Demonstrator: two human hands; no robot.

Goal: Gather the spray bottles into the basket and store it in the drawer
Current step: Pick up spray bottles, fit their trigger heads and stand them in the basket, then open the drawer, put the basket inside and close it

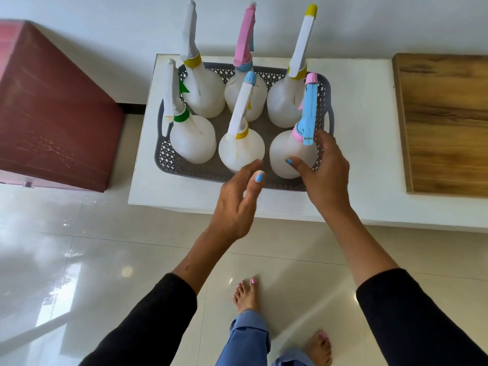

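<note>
A grey perforated basket (169, 157) stands on a low white table (364, 143). Several white spray bottles stand upright in it, in two rows. The front right bottle (285, 157) has a blue trigger head and a pink collar. My right hand (324, 170) is around this bottle, thumb on its front, fingers at its right side near the collar. My left hand (237, 202) hovers open just before the basket's front rim, fingers relaxed near the front middle bottle (241, 151), holding nothing.
A dark red box (52, 107) stands on the floor left of the table. A wooden board (446, 122) lies on the table's right part. The glossy tiled floor (105, 260) and my bare feet are below. A white wall is behind the table.
</note>
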